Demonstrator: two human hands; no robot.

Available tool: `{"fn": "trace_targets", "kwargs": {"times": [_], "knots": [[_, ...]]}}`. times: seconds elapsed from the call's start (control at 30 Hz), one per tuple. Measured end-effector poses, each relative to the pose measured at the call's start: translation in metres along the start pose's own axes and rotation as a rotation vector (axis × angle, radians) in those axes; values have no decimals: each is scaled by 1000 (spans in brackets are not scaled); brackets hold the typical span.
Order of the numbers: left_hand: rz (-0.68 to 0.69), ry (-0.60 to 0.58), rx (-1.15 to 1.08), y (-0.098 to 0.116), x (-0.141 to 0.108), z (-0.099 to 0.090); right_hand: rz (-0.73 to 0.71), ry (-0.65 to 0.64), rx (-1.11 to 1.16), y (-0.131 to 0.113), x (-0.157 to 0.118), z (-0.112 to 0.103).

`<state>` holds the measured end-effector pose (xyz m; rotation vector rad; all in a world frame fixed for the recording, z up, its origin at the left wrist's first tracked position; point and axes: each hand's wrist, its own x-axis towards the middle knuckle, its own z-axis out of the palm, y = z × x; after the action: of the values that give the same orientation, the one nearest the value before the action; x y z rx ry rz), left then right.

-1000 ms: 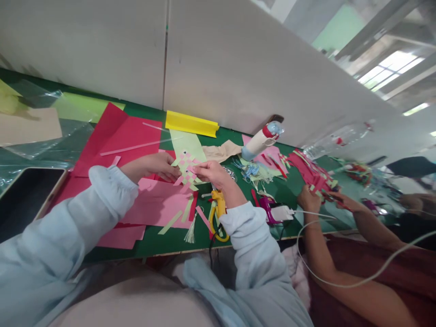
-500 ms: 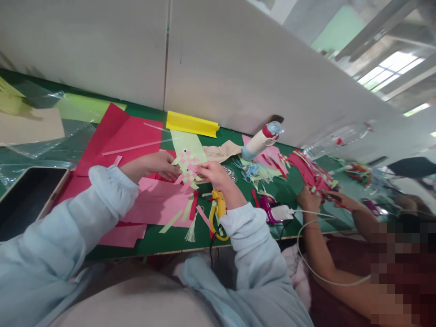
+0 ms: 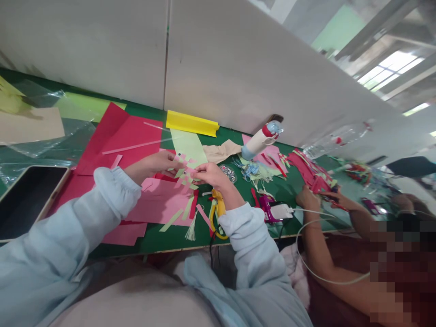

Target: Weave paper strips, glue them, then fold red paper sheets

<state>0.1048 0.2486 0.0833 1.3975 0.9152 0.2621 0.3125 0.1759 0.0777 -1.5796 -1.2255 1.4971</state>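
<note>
Between my hands is a small woven piece [image 3: 185, 169] of pink and light green paper strips with googly eyes. My left hand [image 3: 166, 164] pinches its left side with bent fingers. On its right edge are the closed fingertips of my right hand [image 3: 206, 174]. Pink sheets [image 3: 156, 202] lie beneath, with loose green, red and pink strips and a pale tassel [image 3: 191, 227] near the front edge. A yellow glue gun [image 3: 220, 206] lies below my right wrist. A light green sheet [image 3: 187, 141] is just behind the woven piece.
Red sheets [image 3: 132, 131] and a phone [image 3: 32, 200] are at the left. Behind stand a folded yellow sheet [image 3: 192, 123] and a bottle [image 3: 260, 141]. At the right, another person's hands [image 3: 308, 200] work on red paper beside a purple device [image 3: 269, 209] with a white cable.
The woven piece has shifted slightly left and turned. My left hand has moved a little right, and my right hand has shifted slightly left.
</note>
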Motion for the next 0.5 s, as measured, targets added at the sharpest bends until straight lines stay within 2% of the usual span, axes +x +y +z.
{"fn": "trace_targets", "kwargs": {"times": [0.2,0.5], "knots": [[56,12,-16,-1,0,-2,-26,32,-34,0,-1,-1],[42,45,-18,-1,6,-5,-46,75,-34,-9,-8,3]]}}
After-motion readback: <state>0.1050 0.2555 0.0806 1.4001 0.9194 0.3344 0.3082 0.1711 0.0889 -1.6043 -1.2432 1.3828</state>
